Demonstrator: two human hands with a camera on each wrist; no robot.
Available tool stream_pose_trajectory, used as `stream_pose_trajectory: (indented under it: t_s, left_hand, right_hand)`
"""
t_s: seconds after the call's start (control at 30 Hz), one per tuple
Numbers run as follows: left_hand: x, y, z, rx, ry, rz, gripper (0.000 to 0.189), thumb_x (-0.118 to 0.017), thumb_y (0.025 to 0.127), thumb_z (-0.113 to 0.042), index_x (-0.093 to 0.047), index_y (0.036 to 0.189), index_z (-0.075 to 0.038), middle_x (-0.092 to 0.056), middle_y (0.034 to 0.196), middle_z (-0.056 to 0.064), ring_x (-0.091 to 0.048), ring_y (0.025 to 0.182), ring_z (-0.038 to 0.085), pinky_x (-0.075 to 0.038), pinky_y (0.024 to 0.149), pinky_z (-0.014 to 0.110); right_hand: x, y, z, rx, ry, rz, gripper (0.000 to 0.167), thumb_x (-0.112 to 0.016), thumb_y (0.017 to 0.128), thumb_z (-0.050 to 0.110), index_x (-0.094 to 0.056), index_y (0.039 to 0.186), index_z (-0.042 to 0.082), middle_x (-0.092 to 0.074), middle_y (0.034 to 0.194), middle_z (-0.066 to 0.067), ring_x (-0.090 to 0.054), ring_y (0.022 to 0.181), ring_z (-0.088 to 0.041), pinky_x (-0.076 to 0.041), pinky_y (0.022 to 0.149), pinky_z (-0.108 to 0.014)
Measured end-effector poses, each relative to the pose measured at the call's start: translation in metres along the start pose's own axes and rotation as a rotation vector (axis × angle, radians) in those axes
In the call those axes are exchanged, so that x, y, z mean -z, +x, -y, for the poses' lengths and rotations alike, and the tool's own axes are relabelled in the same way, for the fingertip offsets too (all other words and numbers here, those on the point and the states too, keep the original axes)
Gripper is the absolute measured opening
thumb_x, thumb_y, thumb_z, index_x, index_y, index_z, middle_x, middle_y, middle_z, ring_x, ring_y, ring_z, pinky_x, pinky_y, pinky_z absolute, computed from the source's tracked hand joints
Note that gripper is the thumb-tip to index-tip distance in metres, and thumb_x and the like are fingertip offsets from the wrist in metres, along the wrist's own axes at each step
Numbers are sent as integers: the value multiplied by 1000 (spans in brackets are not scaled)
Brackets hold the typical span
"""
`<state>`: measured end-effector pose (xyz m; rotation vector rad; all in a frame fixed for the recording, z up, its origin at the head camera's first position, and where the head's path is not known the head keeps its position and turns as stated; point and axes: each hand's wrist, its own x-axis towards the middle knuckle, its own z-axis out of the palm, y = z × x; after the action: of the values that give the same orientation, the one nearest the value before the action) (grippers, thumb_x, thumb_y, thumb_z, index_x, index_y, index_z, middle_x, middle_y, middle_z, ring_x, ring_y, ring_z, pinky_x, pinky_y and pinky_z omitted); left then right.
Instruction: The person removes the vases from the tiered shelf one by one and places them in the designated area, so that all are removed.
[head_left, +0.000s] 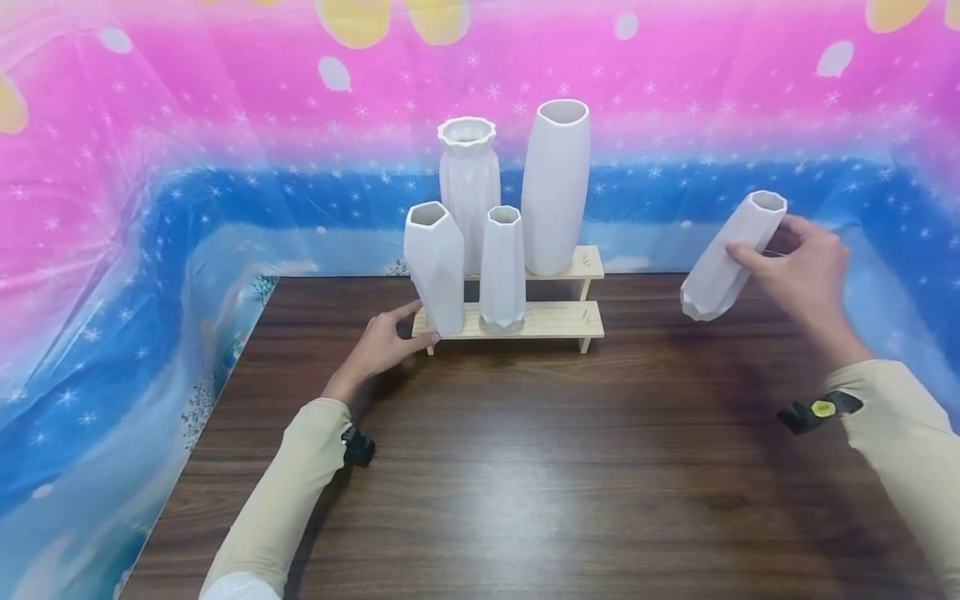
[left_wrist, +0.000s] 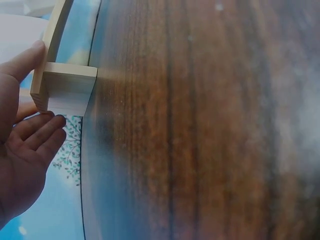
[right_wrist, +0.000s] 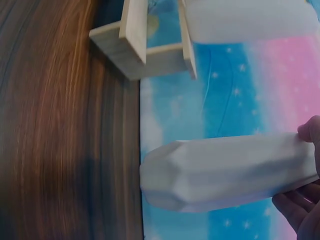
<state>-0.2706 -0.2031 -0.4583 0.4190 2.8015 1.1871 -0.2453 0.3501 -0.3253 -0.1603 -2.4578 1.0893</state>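
Note:
My right hand point(head_left: 806, 271) grips a white faceted vase point(head_left: 731, 258) by its upper part, tilted above the table's right side; the right wrist view shows its base point(right_wrist: 160, 177) pointing toward the table. With thumb and fingers, my left hand point(head_left: 382, 337) holds the left end of a two-tier wooden stand point(head_left: 558, 321); in the left wrist view the thumb lies along the board's edge point(left_wrist: 40, 82). On the lower tier stand an angular white vase point(head_left: 437, 275) and a slim fluted one point(head_left: 503, 275). The upper tier bears a ruffled-rim vase point(head_left: 469, 179) and a tall smooth vase point(head_left: 557, 192).
The dark wood-grain table point(head_left: 480, 467) stretches in front of the stand. A pink and blue patterned cloth point(head_left: 225, 167) hangs behind and along both sides. The lower tier has bare board right of the slim vase.

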Motion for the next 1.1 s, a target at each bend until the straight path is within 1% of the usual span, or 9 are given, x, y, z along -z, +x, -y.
stream_pose_trajectory:
  t_s: [0.17,0.3,0.5,0.73,0.77,0.83,1.0,1.07,1.1]
  left_hand:
    - [0,1,2,-5,0,-3,88,-74,90,-54,-42,156,-7,-44,157,18,-44,142,34,-40,108,60]
    - [0,1,2,-10,-3,-8,87,-75,90,-53,-42,156,-8,-44,157,18,-44,142,35,-40,108,60]
    - [0,1,2,-11,-12,-8,87,-75,90,-53,-42,156,-9,-45,157,18,-50,134,31,-42,105,58]
    - [-1,0,3,-19,-16,-3,86,-75,90,-53,-42,157,-10,-46,156,17,-55,116,30,-43,95,52]
    - [-1,0,3,-20,-16,-4,86,-75,90,-53,-43,157,-10,-47,156,17,-55,118,30,-43,95,52]
    - [-1,-1,3,-19,-15,-6,85,-76,90,-52,-43,156,-10,-47,155,17,-55,122,29,-44,97,52]
    - [0,-2,1,-12,-13,-9,85,-76,90,-51,-43,156,-8,-46,156,18,-48,138,34,-44,104,58]
    - [1,-2,-1,-12,-13,-12,85,-77,90,-50,-44,156,-7,-46,156,18,-46,141,36,-43,105,59]
    - [1,-3,-2,-13,-13,-14,85,-77,90,-49,-44,155,-7,-46,156,18,-46,140,36,-43,105,59]
  right_hand:
    - [5,7,-11,-21,-7,4,69,-85,84,37,-63,139,2,-66,129,-26,-57,79,16,-48,68,-6]
    - [10,13,-20,-36,-19,21,70,-83,86,39,-60,141,2,-65,132,-26,-56,81,15,-48,69,-6]
    - [13,21,-35,-57,-25,17,70,-82,87,38,-59,143,2,-62,134,-26,-54,80,17,-47,69,-5]
    - [13,33,-52,-81,-62,-21,70,-80,87,42,-60,143,5,-63,135,-23,-51,76,21,-43,69,-5]
    - [12,35,-53,-87,-68,-20,71,-79,87,42,-59,143,5,-63,135,-23,-51,76,22,-42,71,-5]
    - [11,38,-57,-95,-69,-16,72,-79,88,44,-58,144,5,-62,136,-22,-49,75,22,-38,87,-8]
    - [9,47,-64,-127,-58,-12,72,-78,89,44,-56,147,7,-61,139,-19,-61,93,15,-41,89,-7]
    - [7,50,-68,-142,-58,-20,71,-77,89,43,-56,147,8,-61,140,-17,-63,97,12,-48,78,-9]
    - [6,52,-69,-143,-63,-26,71,-77,89,43,-55,147,8,-60,141,-18,-62,97,13,-46,85,-9]
